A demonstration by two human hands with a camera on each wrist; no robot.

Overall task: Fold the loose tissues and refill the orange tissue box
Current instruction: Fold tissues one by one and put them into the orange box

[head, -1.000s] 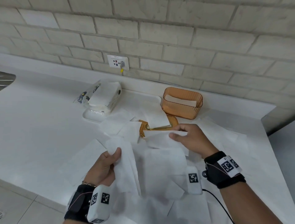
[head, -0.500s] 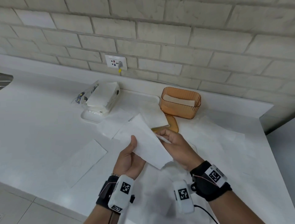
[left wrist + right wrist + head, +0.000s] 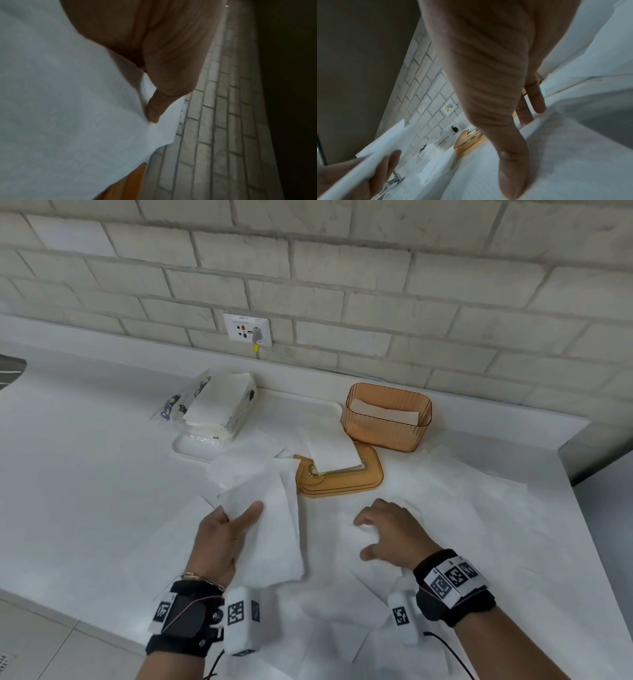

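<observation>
My left hand holds a folded white tissue above the counter, thumb on top, the other fingers hidden beneath it. In the left wrist view the thumb presses on that tissue. My right hand hovers low over loose tissues spread on the counter, fingers relaxed and holding nothing; its fingers point at a sheet. The orange tissue box stands at the back with a folded tissue inside. Its orange lid lies in front, a tissue threaded through it.
An opened tissue pack sits on a white tray at the back left. A wall socket is on the brick wall behind. The counter edge runs along the lower left, and the counter ends on the right.
Both hands held the tissue half a second ago. My right hand has let go and dropped right toward the loose sheets; my left hand keeps the folded tissue, lower than before.
</observation>
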